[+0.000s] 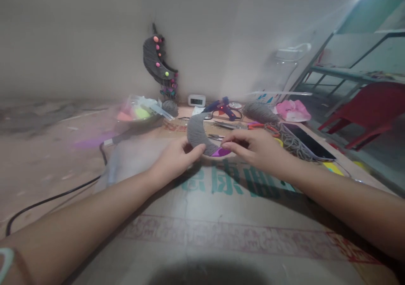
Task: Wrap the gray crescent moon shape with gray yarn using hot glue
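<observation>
A crescent-shaped piece (pixel 198 133) wrapped in grey yarn, with a bare purple tip at its lower end, is held over a flattened cardboard sheet (pixel 221 217). My left hand (pixel 175 160) pinches the crescent's lower middle with thumb and fingers. At the purple tip, my right hand (pixel 255 146) has its fingers curled and pressed to the piece. Grey yarn (pixel 292 143) lies loose beside my right wrist.
A finished grey crescent with coloured pompoms (pixel 158 61) leans on the wall. Behind my hands lie a blue glue gun (pixel 221 106), a grey yarn ball (pixel 261 113), scissors (pixel 256 126), a small clock (pixel 196 100), a phone (pixel 308 141) and a bowl of bright materials (pixel 137 114). A red chair (pixel 370 110) stands right.
</observation>
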The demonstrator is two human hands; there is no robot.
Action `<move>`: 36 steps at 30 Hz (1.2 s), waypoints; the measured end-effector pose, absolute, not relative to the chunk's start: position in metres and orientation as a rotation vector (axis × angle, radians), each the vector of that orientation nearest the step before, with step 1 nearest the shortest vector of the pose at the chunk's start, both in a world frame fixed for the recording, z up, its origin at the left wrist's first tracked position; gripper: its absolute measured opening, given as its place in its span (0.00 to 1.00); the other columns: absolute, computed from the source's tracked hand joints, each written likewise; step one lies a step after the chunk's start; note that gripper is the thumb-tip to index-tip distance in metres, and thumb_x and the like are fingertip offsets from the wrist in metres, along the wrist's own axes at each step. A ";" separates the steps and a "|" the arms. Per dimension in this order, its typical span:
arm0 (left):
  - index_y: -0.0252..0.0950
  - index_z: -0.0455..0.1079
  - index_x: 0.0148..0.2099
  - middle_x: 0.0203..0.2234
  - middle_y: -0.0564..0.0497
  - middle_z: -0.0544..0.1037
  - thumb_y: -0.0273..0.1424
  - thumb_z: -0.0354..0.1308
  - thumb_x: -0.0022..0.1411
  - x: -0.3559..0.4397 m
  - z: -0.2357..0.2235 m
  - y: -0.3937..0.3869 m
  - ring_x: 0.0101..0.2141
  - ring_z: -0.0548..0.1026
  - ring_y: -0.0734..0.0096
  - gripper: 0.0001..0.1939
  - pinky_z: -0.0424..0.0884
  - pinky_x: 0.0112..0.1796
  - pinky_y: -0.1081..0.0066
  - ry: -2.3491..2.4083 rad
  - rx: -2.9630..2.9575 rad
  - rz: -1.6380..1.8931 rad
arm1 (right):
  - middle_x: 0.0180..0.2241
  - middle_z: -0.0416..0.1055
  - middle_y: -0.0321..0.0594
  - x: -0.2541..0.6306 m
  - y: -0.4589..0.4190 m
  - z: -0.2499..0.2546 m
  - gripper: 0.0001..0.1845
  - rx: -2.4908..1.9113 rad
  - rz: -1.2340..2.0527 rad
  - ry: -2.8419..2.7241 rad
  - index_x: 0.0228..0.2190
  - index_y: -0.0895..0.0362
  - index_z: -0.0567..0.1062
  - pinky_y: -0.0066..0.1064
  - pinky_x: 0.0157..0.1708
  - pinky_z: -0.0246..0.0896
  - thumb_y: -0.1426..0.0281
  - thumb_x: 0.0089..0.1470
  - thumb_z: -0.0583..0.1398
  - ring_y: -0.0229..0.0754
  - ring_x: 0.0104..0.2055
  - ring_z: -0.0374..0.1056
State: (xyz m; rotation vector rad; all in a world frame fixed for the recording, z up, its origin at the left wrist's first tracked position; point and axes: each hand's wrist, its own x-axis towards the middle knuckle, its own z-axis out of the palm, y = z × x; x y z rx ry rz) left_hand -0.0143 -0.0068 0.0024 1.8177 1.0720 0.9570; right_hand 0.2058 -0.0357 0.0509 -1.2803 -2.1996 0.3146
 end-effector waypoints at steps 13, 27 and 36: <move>0.34 0.71 0.38 0.25 0.53 0.74 0.40 0.59 0.61 -0.013 0.000 0.001 0.26 0.72 0.73 0.12 0.68 0.30 0.73 0.892 1.656 0.976 | 0.21 0.71 0.34 0.205 -0.033 0.019 0.13 -1.340 1.080 -1.785 0.32 0.59 0.76 0.25 0.20 0.50 0.61 0.58 0.59 0.31 0.19 0.58; 0.39 0.65 0.52 0.47 0.45 0.71 0.39 0.64 0.59 -0.015 -0.008 -0.006 0.43 0.76 0.65 0.21 0.73 0.47 0.62 0.807 2.003 1.046 | 0.21 0.71 0.34 0.204 -0.031 0.015 0.15 -1.336 1.108 -1.691 0.32 0.59 0.75 0.25 0.19 0.48 0.59 0.56 0.60 0.29 0.18 0.54; 0.39 0.66 0.46 0.42 0.50 0.72 0.34 0.63 0.60 -0.016 -0.006 -0.007 0.43 0.73 0.67 0.13 0.70 0.45 0.65 0.832 2.102 1.043 | 0.20 0.62 0.31 0.206 -0.031 0.014 0.15 -1.305 0.878 -1.857 0.27 0.58 0.75 0.27 0.21 0.47 0.60 0.56 0.59 0.32 0.20 0.54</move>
